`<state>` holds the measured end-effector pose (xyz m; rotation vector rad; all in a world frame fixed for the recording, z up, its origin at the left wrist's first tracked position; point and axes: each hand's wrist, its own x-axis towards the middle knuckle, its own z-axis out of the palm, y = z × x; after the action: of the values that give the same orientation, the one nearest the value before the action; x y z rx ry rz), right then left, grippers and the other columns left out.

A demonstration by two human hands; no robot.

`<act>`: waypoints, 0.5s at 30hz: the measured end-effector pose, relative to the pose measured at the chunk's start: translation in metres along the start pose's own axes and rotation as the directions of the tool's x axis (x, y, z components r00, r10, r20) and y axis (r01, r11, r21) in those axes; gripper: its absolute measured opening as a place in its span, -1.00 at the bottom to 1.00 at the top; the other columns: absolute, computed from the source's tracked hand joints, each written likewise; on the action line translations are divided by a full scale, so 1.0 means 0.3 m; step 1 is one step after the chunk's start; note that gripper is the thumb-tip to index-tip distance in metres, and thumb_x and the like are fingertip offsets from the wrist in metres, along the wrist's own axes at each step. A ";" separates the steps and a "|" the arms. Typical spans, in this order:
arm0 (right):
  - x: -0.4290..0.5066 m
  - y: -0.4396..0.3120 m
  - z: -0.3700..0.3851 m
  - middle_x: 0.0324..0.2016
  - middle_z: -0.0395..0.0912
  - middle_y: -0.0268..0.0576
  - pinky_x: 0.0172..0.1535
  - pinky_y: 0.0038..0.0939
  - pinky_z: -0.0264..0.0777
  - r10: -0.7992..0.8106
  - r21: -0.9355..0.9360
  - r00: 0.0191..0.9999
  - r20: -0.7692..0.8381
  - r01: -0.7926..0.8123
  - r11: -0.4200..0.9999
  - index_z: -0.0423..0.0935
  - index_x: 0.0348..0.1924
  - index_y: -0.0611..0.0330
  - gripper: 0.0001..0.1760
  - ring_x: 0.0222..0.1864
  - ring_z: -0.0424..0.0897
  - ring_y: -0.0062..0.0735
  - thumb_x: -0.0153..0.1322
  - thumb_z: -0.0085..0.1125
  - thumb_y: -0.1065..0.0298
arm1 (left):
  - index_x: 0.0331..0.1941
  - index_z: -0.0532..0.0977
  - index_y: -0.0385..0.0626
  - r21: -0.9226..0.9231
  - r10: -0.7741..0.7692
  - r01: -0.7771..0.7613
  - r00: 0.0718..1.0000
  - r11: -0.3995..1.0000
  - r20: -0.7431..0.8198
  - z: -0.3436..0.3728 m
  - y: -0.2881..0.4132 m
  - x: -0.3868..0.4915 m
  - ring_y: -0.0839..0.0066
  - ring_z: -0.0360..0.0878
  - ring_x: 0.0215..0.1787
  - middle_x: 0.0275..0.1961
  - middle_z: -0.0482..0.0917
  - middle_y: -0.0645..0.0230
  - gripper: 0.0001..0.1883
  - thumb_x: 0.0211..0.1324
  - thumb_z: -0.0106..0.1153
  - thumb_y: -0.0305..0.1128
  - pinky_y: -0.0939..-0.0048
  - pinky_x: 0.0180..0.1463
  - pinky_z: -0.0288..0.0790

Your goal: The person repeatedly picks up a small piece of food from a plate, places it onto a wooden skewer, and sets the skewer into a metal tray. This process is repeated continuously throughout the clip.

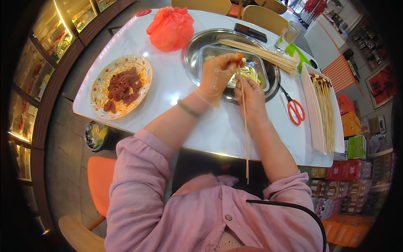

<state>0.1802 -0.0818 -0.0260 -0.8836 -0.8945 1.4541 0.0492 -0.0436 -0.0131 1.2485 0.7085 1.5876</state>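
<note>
My left hand [217,74] wears a clear plastic glove stained orange at the fingertips. Its fingers pinch a small piece of food [243,60] at the upper ends of thin bamboo skewers [244,126]. Those skewers are in my right hand [252,96], which is bare; their lower ends hang past the table edge. Beneath both hands, a rectangular metal tray [267,72] holds pale green vegetable strips [250,75] and sits in a round steel basin [192,67]. To the left, a flowered plate [145,71] carries red marinated meat pieces [124,85].
Loose bamboo skewers [264,55] lie across the basin's rim. Orange-handled scissors [296,111] rest right of it, beside a white tray [310,107] of loaded skewers [324,116]. Farther back are a red plastic bag [171,30], a dark phone-like object [250,32] and a glass [287,36].
</note>
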 end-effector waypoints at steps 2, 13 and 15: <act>0.008 0.003 -0.010 -0.49 0.41 -0.39 -0.49 -0.60 0.19 0.005 0.030 1.000 -0.002 -0.005 1.000 0.54 -0.15 0.29 -0.77 -0.55 0.35 -0.66 0.63 0.10 0.27 | 0.01 0.64 -0.37 -0.016 0.013 -0.013 1.000 1.000 0.007 0.002 -0.013 0.003 0.49 0.73 -0.08 -0.11 0.75 0.18 -0.77 0.34 0.13 -0.66 0.51 0.06 0.56; 0.016 -0.009 -0.053 -0.30 0.48 -0.27 -0.46 -0.66 0.28 0.157 0.291 0.976 0.151 -0.196 0.936 0.44 -0.02 0.23 -0.84 -0.44 0.42 -0.63 0.61 0.11 0.36 | 0.02 0.65 -0.34 0.218 0.082 -0.082 0.997 0.973 0.011 -0.016 -0.026 0.019 0.51 0.73 -0.13 -0.12 0.77 0.17 -0.76 0.31 0.15 -0.65 0.52 -0.02 0.57; 0.014 -0.007 -0.049 -0.30 0.49 -0.26 -0.45 -0.65 0.30 0.165 0.292 0.972 0.168 -0.209 0.933 0.45 0.00 0.25 -0.83 -0.43 0.43 -0.62 0.60 0.12 0.38 | 0.03 0.64 -0.34 0.177 0.062 -0.058 0.998 0.983 -0.014 -0.021 -0.022 0.020 0.52 0.73 -0.14 -0.11 0.77 0.17 -0.76 0.32 0.15 -0.65 0.52 -0.03 0.56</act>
<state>0.1942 -0.0768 -0.0306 -0.6505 -0.6721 1.7844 0.0454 -0.0350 -0.0183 1.3960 0.8459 1.6152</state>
